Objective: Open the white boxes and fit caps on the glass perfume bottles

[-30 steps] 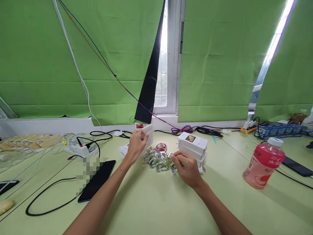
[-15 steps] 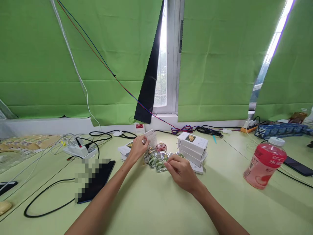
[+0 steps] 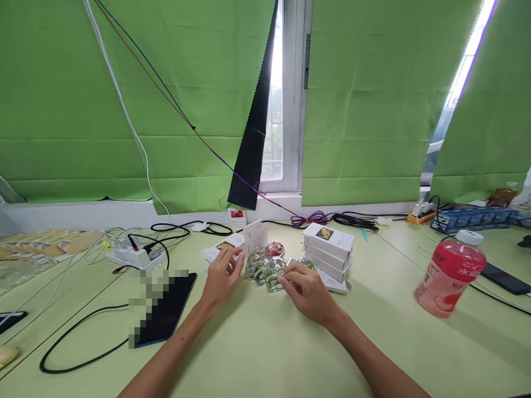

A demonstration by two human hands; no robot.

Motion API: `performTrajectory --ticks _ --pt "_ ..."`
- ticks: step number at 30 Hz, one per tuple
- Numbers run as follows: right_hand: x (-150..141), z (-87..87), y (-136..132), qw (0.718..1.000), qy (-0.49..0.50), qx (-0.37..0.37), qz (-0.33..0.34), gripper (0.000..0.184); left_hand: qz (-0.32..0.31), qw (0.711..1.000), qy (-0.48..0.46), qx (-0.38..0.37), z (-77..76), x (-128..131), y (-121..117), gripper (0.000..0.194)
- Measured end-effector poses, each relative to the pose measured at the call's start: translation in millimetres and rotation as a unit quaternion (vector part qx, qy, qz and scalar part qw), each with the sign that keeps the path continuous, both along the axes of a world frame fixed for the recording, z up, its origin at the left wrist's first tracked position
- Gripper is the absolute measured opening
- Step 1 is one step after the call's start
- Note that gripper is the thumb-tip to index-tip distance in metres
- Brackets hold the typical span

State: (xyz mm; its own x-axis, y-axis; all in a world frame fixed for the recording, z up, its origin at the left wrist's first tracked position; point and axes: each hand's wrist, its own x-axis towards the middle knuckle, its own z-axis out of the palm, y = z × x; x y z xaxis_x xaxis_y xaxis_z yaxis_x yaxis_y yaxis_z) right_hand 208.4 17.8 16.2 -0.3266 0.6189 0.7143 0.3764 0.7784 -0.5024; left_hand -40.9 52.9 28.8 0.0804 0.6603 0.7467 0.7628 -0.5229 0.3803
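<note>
My left hand is over the table just left of the middle, thumb apart from the bent fingers, with nothing in it. Just beyond it a white open box stands upright beside a flat stack of white boxes. A cluster of clear glass-like pendants with green insides and metal fittings lies between my hands. Behind them is a round pendant with a pink-red inside. My right hand is at the cluster's right end, fingers curled and closed; whatever is in its fingertips is hidden.
A stack of white boxes rises behind my right hand. A pink drink bottle stands at right. At left lie a black tablet, cables and a power strip. A bundle of black cable runs along the wall.
My left hand has let go of the white open box and drawn back toward me, leaving the box standing. The right hand has stayed by the pendants.
</note>
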Motion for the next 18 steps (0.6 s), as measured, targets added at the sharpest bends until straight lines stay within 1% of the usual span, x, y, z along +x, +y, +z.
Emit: performTrajectory --ticks 3,5,7,11,14,18 --pt "1 -2.0 4 0.998 0.046 -0.018 -0.024 0.018 -0.041 0.998 0.041 -0.036 -15.8 5 -5 0.022" --pt "2 -4.1 7 0.997 0.06 -0.031 -0.045 0.018 -0.059 0.994 0.067 -0.056 -21.1 9 -7 0.024" --pt "4 -7.3 10 0.995 0.058 -0.044 -0.062 0.021 -0.063 0.992 0.085 -0.071 -23.0 13 -8 0.025" --pt "5 -15.1 14 0.995 0.027 -0.065 -0.074 0.032 -0.062 0.987 0.111 -0.098 -25.4 17 -11 0.029" --pt "4 -17.9 14 0.995 -0.003 -0.064 -0.079 0.033 -0.057 0.984 0.113 -0.129 -29.3 18 -12 0.035" --pt "1 -17.5 11 0.995 -0.03 -0.057 -0.076 0.033 -0.054 0.98 0.108 -0.161 -33.2 18 -11 0.045"
